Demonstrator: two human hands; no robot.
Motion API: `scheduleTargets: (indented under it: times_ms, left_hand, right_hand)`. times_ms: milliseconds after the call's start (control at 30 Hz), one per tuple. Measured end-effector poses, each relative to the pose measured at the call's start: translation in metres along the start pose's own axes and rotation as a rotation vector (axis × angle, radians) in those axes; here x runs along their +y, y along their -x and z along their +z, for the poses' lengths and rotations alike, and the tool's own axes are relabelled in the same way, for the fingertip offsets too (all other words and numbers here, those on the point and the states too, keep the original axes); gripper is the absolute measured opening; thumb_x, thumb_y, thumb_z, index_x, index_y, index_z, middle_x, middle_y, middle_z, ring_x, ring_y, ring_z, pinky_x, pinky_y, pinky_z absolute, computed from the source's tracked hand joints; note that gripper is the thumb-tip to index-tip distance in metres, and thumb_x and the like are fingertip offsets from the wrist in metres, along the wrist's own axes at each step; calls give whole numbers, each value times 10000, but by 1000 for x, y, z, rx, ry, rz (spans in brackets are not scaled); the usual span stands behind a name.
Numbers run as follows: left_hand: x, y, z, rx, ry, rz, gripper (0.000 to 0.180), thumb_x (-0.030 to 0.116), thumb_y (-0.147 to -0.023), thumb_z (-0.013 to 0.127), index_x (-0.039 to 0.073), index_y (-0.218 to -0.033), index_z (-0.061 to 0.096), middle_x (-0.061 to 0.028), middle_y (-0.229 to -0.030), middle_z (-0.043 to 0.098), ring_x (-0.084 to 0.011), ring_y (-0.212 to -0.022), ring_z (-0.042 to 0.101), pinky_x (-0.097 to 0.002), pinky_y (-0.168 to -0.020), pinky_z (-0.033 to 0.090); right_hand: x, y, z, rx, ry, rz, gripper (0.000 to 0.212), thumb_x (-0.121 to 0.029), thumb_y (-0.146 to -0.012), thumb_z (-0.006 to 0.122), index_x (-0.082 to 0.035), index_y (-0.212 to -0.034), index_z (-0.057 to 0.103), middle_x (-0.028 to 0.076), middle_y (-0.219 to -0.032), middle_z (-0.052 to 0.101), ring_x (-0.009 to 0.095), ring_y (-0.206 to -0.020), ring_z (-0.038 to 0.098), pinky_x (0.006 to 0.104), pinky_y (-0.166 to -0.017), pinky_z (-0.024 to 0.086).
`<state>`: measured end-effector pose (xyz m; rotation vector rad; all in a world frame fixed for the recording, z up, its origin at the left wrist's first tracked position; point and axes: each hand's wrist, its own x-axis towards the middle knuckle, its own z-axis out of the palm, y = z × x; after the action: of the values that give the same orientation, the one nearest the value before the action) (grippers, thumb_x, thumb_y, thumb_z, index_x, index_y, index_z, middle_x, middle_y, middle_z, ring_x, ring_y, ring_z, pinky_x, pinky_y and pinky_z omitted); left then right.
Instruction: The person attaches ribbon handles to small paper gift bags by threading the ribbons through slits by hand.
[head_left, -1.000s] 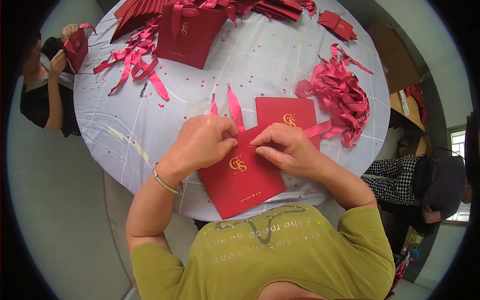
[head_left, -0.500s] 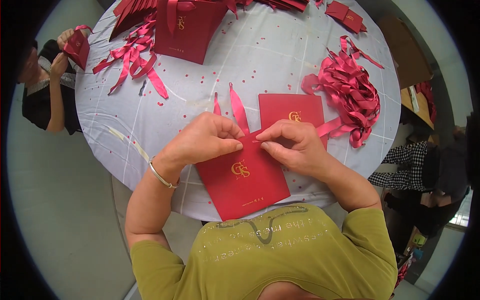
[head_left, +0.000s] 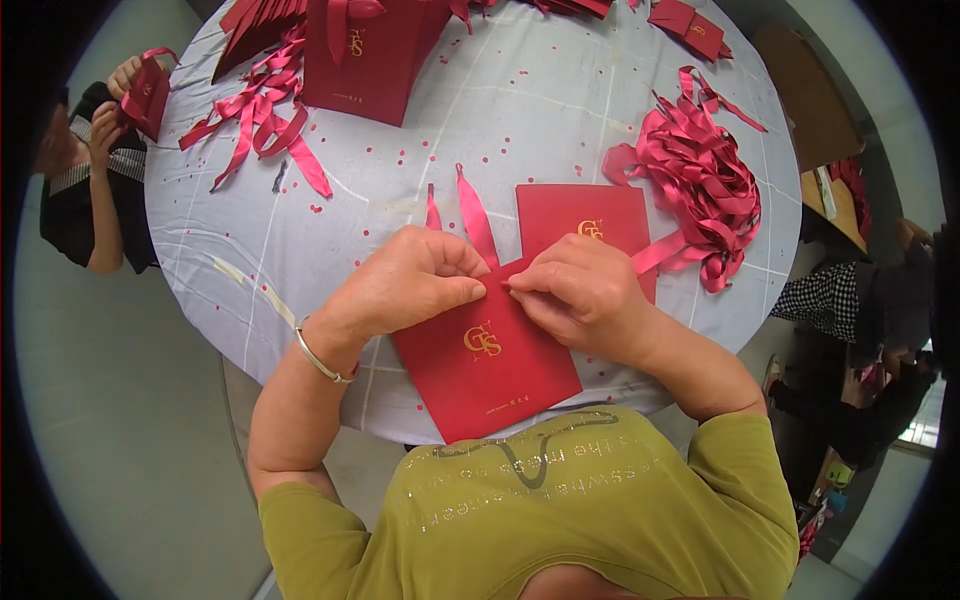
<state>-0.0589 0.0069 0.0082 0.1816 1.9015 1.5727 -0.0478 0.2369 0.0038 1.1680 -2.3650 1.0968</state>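
A flat red paper gift bag [head_left: 500, 350] with a gold emblem lies tilted at the table's near edge, against my shirt. At its top edge my left hand [head_left: 420, 280] is closed, thumb in front and fingers behind, pinching the bag. A pink satin ribbon [head_left: 477, 215] sticks out beyond that edge beside my left fingers. My right hand [head_left: 580, 295] is closed in a pinch just to the right, on a small red tip at the bag's top that looks like a ribbon end. The fingers hide most of it. Under my right wrist lies a second red bag [head_left: 545, 210].
A heap of pink ribbons [head_left: 700, 180] lies at the right. Standing red bags [head_left: 360, 80] and more loose ribbons [head_left: 270, 110] are at the far left. Small red paper dots dot the white tablecloth [head_left: 450, 120]. Co-workers are at the left and right, the left one holding a red bag [head_left: 147, 95].
My right fingers have curled and tightened their pinch, the hand shifting slightly at the bag's top edge. My left hand and the bag stay nearly still. A person at the right has moved.
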Motion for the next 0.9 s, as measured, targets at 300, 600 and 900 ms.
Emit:
scheduleTargets:
  times_ms: [300,600,900]
  left_hand:
    - [-4,0,3,13,-56,20,125,-36,-861,673,-33,-986,659,-23,-864,674,-61,-787,625,-199,-703,523]
    - [-6,-2,6,28,-98,45,103,-60,-848,661,-39,-949,660,-37,-847,687,-70,-774,635,-209,-691,525]
    - [-14,-1,7,68,-16,154,119,38,-813,680,-49,-894,686,-110,-793,715,-135,-734,674,-273,-686,542]
  right_hand:
    - [-3,-2,3,-57,143,-137,170,-24,-673,741,-46,-793,624,66,-736,603,230,-648,580,341,-583,492]
    - [-1,-4,1,-203,294,-268,105,-78,-692,661,-52,-742,572,82,-727,583,239,-646,565,346,-583,491]
    - [-18,-30,-1,-422,233,106,89,-105,-737,674,-37,-731,616,94,-773,610,281,-745,605,371,-651,513]
